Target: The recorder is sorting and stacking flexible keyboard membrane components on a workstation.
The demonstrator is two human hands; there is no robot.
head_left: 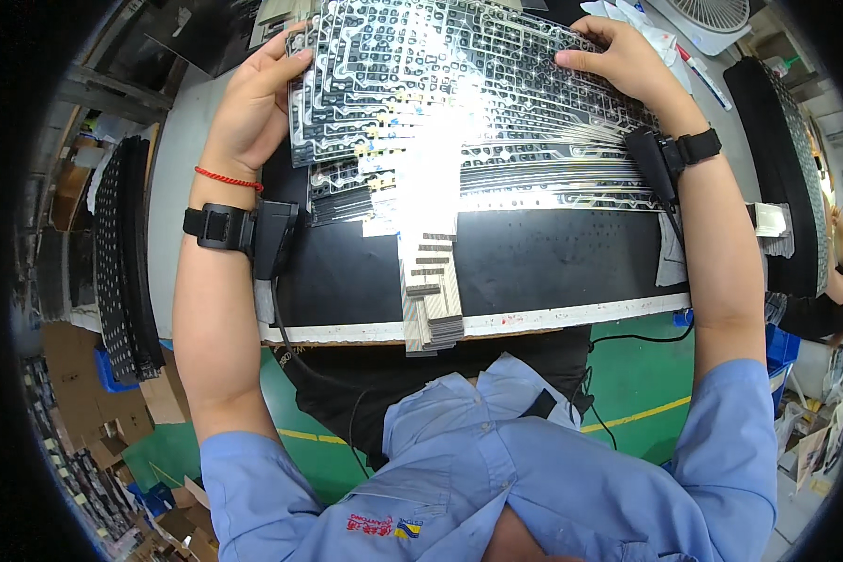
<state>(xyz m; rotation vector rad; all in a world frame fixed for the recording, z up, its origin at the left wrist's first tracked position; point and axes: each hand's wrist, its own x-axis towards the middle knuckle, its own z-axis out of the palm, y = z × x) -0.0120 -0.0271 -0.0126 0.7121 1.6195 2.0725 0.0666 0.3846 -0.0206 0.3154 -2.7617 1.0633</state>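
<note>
Fingers of the left hand (253, 110) and right hand (635, 67) are partly hidden at the edges of a fanned stack of printed circuit sheets (525, 80); each thumb presses the upper face, pinching the stack against fingers mostly out of sight. Nearest the body, pale connector tails (431, 281) with dark striped ends overhang the table's front edge. Beyond them lies a black mat (553, 267), with the sheets above it: clear film, black key-like marks, staggered layers. White glare washes out their middle, and the frame cuts their far edge. Farther right are a capped marker (707, 80) and a cropped white fan (712, 14).
</note>
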